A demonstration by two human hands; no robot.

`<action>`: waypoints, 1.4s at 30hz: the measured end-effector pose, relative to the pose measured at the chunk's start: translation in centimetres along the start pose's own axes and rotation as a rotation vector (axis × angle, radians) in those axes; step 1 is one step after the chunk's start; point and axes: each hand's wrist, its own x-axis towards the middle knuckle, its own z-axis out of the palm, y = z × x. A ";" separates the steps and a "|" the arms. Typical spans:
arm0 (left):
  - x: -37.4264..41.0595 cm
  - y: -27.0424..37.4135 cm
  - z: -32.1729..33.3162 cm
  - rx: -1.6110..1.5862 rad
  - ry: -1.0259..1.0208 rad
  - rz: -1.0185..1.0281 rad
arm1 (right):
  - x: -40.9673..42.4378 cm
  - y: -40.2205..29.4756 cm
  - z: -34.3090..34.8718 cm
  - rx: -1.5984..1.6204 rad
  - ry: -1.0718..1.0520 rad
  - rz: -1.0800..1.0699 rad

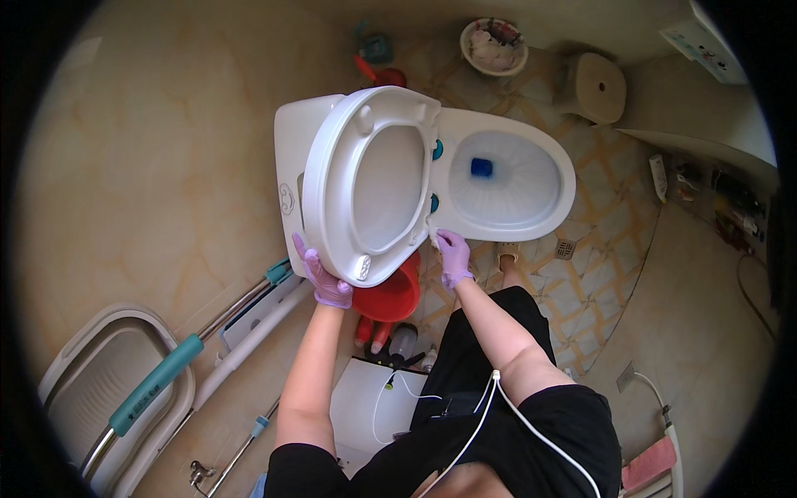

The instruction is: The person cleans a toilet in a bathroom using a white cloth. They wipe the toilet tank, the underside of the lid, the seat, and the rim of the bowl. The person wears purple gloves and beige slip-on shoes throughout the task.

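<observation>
A white toilet has its lid [316,187] and seat [345,168] raised together toward the tank [289,134]. My left hand [324,280], in a thin purple glove, holds the lid's near edge, with some fingers hidden behind it. In my right hand [456,254], gloved alike, a small white wipe [434,236] is pinched against the bowl's near side by the seat hinge. Two teal hinge pieces [434,203] show between seat and bowl. Blue water [481,167] lies in the bowl [517,205].
Below the seat stands a red bucket [389,299], near red bottles and a spray bottle [403,341]. Mop poles [240,305] and a folded basin [106,373] lean at the left wall. A laundry basin [494,46] and a stool [599,87] stand beyond. White cables [482,417] hang before me.
</observation>
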 end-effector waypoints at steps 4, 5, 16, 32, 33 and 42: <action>-0.2 -0.3 -0.2 -0.117 -0.110 -0.017 | 0.1 0.2 2.0 -0.035 -0.127 0.125; -0.4 -0.5 -0.4 -0.121 -0.099 -0.028 | -0.8 -0.8 2.3 -0.057 -0.144 0.058; 0.5 -0.2 -0.2 -0.088 -0.100 0.026 | -2.5 -1.6 3.3 0.132 -0.097 0.231; 0.2 0.1 0.1 0.052 -0.010 0.009 | -7.0 -9.5 2.1 0.091 -0.248 -0.178; 0.2 0.1 0.1 0.065 -0.011 0.013 | -5.7 -8.1 2.0 0.017 -0.218 -0.259; -0.1 -0.2 0.2 0.057 0.005 0.024 | -11.0 -16.6 1.8 0.190 -0.427 -0.295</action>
